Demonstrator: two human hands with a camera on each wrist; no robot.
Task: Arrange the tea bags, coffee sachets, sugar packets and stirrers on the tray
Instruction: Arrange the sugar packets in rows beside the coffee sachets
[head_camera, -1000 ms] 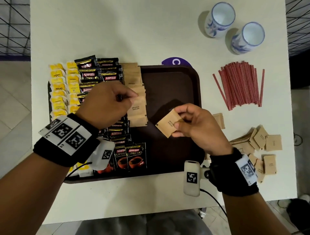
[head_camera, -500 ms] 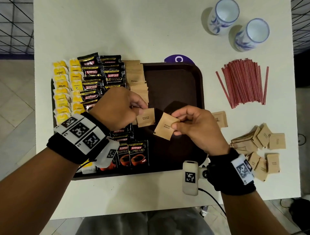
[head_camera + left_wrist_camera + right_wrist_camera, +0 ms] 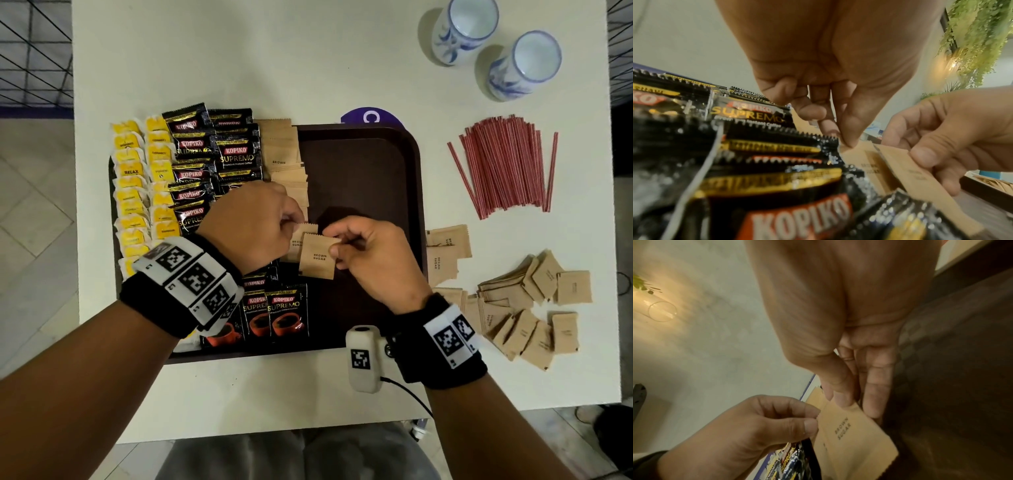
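My right hand (image 3: 373, 260) pinches a flat brown paper sugar packet (image 3: 318, 256) by its top edge between thumb and fingers, holding it over the middle of the dark brown plastic tray (image 3: 359, 164), overlapping a second brown sugar packet (image 3: 296, 244) that my left hand (image 3: 251, 226) pinches by its top corner. To the left on the tray lie black Kopiko coffee sachets (image 3: 236, 150) and yellow tea bags (image 3: 132, 192). Right of the tray, on the white table (image 3: 274, 51), the red stirrers (image 3: 507, 164) lie far and a loose pile of brown sugar packets (image 3: 527, 301) near.
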